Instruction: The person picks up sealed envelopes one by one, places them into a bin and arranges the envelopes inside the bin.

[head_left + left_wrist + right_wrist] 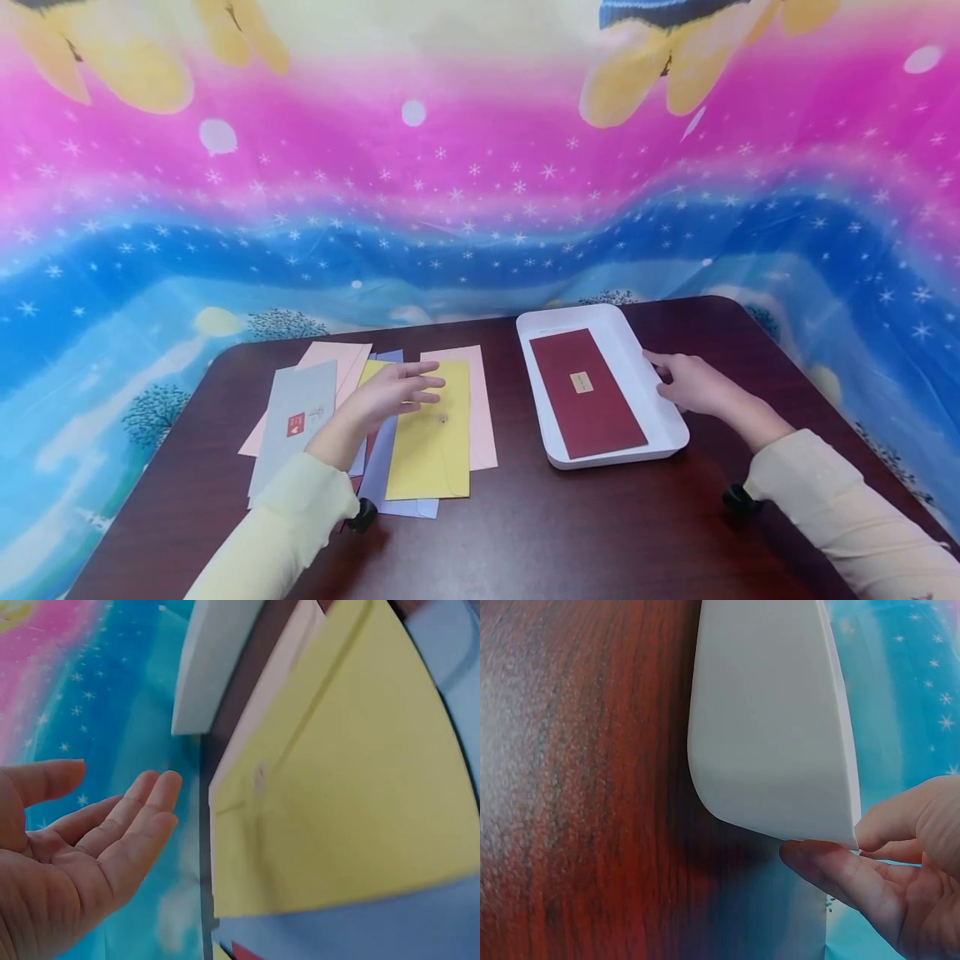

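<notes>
Where the white tray (622, 358) stands, a red envelope (589, 402) lies inside.

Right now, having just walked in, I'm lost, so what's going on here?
A person's right hand pinches the side of a white tray on the table; a dark red envelope lies in it. Their left hand hovers above a yellow envelope, fingers holding nothing. That envelope lies on top in a loose, overlapping pile of envelopes beside the tray.
</notes>
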`<state>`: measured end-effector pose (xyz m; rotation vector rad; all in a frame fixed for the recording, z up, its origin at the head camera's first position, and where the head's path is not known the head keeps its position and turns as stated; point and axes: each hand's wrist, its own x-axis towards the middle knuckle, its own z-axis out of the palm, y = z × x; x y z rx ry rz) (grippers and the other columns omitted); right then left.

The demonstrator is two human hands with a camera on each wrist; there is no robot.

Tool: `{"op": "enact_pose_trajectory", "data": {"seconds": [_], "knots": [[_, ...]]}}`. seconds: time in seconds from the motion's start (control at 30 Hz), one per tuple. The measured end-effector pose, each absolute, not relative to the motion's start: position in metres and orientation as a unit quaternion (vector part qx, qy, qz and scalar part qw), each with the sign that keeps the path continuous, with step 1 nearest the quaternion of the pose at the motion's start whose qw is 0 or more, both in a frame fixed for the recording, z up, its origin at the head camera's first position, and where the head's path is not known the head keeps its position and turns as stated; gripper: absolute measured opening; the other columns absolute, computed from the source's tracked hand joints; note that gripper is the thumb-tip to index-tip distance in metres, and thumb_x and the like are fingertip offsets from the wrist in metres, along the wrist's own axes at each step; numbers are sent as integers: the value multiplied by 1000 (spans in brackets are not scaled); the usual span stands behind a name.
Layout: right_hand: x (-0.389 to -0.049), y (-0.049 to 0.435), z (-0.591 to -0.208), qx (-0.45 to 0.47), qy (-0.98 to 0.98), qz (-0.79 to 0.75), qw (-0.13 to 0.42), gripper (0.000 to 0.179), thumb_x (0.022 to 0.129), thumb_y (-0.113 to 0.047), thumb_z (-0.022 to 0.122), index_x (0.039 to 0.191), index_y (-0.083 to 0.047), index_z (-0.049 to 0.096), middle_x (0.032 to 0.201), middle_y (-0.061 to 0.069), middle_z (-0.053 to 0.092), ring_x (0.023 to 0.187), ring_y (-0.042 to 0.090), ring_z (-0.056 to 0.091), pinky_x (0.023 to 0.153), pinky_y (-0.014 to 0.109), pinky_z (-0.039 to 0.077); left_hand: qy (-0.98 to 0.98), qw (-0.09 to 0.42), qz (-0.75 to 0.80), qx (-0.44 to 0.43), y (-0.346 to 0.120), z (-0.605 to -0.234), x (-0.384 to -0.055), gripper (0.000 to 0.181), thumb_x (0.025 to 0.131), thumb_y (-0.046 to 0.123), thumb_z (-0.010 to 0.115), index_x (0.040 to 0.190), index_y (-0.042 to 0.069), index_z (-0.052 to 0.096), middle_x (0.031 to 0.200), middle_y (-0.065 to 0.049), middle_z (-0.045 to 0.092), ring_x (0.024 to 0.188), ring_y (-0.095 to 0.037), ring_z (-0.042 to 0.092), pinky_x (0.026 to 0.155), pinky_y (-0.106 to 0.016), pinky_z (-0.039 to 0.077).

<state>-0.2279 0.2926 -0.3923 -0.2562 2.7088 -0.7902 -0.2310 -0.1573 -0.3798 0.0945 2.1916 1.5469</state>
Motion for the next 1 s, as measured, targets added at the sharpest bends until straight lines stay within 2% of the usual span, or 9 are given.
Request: {"op": "enact_pose_trajectory", "data": {"seconds": [0.1, 0.2, 0.37, 0.6, 0.73, 0.83, 0.9, 1.0], "knots": [[-228, 294, -393, -92, 945, -276, 153, 66, 98, 2, 57, 154, 14, 25, 129, 42, 52, 67, 19, 62, 63, 36, 57, 808, 225, 544, 36, -161, -383, -229, 52, 105, 10, 56, 153, -4, 42, 143, -23, 57, 127, -36, 59, 111, -56, 38], [-228, 295, -393, -90, 945, -274, 152, 66, 98, 2, 57, 155, 13, 25, 130, 43, 51, 65, 19, 62, 63, 36, 58, 828, 216, 516, 44, -163, -387, -227, 54, 101, 9, 63, 150, -5, 45, 143, -25, 55, 127, -39, 58, 106, -59, 43], [-229, 294, -393, -90, 947, -271, 149, 67, 98, 1, 58, 155, 13, 25, 131, 43, 51, 69, 20, 64, 63, 37, 58, 880, 175, 440, 41, -167, -393, -221, 59, 92, 13, 76, 145, -2, 54, 137, -24, 57, 119, -38, 60, 91, -51, 56], [-226, 292, -394, -84, 947, -268, 153, 68, 98, 1, 59, 155, 13, 24, 133, 43, 50, 71, 19, 67, 64, 36, 59, 947, 137, 287, 49, -169, -400, -218, 72, 83, 23, 86, 141, -7, 57, 123, -21, 64, 105, -31, 59, 84, -43, 53], [-225, 291, -395, -88, 948, -264, 151, 68, 98, 0, 59, 154, 14, 24, 132, 42, 52, 64, 19, 62, 61, 35, 56, 963, 143, 222, 48, -168, -405, -215, 88, 78, 34, 91, 144, -10, 52, 127, -24, 61, 102, -29, 56, 85, -42, 52], [-225, 291, -396, -94, 950, -259, 146, 67, 98, 0, 59, 154, 14, 26, 129, 41, 54, 56, 20, 55, 56, 35, 52, 970, 143, 190, 50, -167, -408, -214, 99, 73, 44, 93, 144, -10, 51, 137, -28, 55, 113, -32, 56, 95, -46, 52], [-226, 292, -396, -99, 951, -257, 141, 66, 97, 0, 59, 154, 14, 27, 128, 41, 55, 53, 21, 51, 55, 35, 50, 974, 138, 171, 52, -165, -410, -214, 104, 69, 51, 94, 143, -9, 51, 140, -30, 51, 115, -34, 55, 98, -47, 51], [-227, 293, -395, -101, 952, -257, 134, 66, 97, 1, 58, 153, 15, 28, 121, 38, 59, 51, 20, 49, 53, 34, 48, 980, 126, 142, 53, -163, -411, -215, 111, 64, 55, 95, 143, -9, 51, 140, -33, 48, 111, -35, 57, 95, -48, 52]]}}
